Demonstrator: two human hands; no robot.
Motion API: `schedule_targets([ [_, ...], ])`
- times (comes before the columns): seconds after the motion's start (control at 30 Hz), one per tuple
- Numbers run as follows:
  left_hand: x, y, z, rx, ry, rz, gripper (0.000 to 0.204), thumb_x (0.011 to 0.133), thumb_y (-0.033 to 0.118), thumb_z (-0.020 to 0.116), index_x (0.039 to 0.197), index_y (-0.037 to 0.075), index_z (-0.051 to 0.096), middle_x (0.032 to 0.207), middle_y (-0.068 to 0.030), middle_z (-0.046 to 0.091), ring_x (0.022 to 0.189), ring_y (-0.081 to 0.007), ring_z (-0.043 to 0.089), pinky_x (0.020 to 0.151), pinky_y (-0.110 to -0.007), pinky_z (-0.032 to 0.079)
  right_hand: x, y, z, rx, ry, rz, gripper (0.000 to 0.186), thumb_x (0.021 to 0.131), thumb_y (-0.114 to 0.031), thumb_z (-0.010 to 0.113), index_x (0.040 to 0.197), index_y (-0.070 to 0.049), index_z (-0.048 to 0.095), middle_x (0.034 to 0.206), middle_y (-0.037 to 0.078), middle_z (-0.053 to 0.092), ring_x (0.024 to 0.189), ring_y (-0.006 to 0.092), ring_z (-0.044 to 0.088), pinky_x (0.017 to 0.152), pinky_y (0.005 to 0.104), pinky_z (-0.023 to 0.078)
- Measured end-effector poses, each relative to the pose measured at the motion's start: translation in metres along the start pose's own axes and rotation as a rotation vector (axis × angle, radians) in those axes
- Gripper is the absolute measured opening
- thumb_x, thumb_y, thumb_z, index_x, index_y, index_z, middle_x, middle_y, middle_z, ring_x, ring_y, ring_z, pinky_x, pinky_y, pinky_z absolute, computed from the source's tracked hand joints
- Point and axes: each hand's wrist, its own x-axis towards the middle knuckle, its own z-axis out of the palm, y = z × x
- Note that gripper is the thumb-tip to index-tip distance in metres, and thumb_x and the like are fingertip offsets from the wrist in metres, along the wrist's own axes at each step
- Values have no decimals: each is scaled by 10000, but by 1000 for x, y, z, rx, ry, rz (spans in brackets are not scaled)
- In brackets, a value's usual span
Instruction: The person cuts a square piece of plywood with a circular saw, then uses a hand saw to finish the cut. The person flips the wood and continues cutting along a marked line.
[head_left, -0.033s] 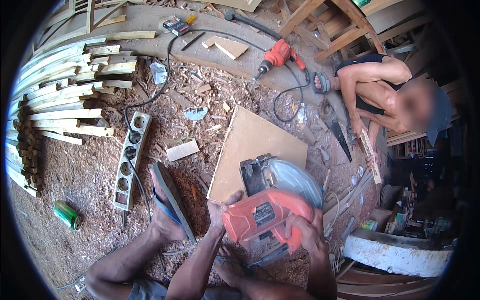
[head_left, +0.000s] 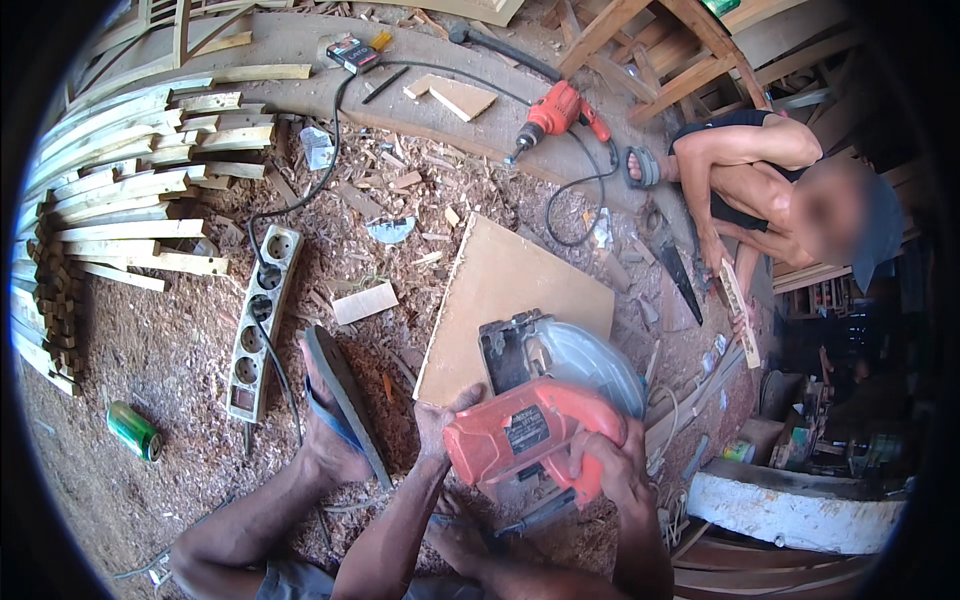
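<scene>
Circular saw: the red saw [head_left: 510, 440] sits right of centre in the lower half of the frame, its black base plate [head_left: 500, 355] overlapping the board and its clear guard [head_left: 590, 362] reaching toward the right.
Board: a flat tan board [head_left: 520, 275] lies at the centre, partly covered by the saw.
Right hand: the right hand [head_left: 615, 465], lower right of centre, has its fingers wrapped around the saw's rear handle.
Left hand: the left hand [head_left: 438, 425], lower centre, touches the board's bottom corner, one digit along its edge; the rest is hidden, so I cannot tell whether its fingers are closed.
Feet: a sandalled foot [head_left: 328, 440] rests left of the left forearm, on a floor [head_left: 200, 350] strewn with shavings.
Power strip: a white strip [head_left: 262, 322] with black leads lies left of centre.
Can: a green can [head_left: 134, 431] is on its side, lower left.
Timber: pale strips [head_left: 140, 190] are stacked at the upper left.
Drill: a red drill [head_left: 560, 112] lies at top centre.
Handsaw: a dark blade [head_left: 682, 283] lies right of the board.
Other person: a crouching person [head_left: 765, 170] at the upper right holds a narrow wooden piece [head_left: 741, 315].
</scene>
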Motion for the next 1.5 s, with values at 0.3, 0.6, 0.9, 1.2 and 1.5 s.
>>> schedule_targets([
  [0.3, 25, -43, -59, 136, -268, -62, 459, 986, 229, 597, 1399, 63, 485, 1266, -116, 606, 1065, -208, 619, 951, -348, 501, 3, -2, 2, 24, -4, 1, 336, 800, -38, 529, 1093, 61, 661, 644, 60, 609, 545, 120, 560, 546, 283, 460],
  [0.6, 5, -11, -22, 124, -167, -81, 465, 993, 197, 563, 1413, 27, 458, 1309, -120, 585, 1116, -206, 602, 988, -363, 486, 5, 0, 0, 80, -10, -11, 252, 847, -34, 542, 1043, 84, 648, 638, 64, 603, 533, 119, 559, 532, 281, 461],
  [0.9, 29, -23, -38, 648, -209, 169, 455, 904, 160, 660, 1329, 32, 562, 1255, -92, 630, 1110, -172, 602, 978, -319, 471, 4, -1, 1, 104, -13, -4, 166, 893, -57, 571, 966, 66, 655, 621, 55, 602, 510, 117, 553, 504, 283, 458],
  [1.2, -15, 34, 16, 981, -426, 305, 399, 903, 148, 650, 1283, 45, 583, 1211, -103, 624, 1093, -160, 581, 975, -292, 458, -2, 11, 7, -55, 217, -34, 276, 860, -274, 700, 952, -14, 687, 681, 136, 682, 599, 229, 698, 553, 346, 547],
  [1.5, -17, 49, 40, 958, -412, 198, 392, 918, 155, 625, 1289, 40, 571, 1215, -107, 617, 1102, -168, 576, 981, -297, 456, 0, 29, 8, -215, 442, -404, 270, 838, -297, 705, 855, -30, 668, 722, 200, 673, 661, 366, 682, 617, 442, 546],
])
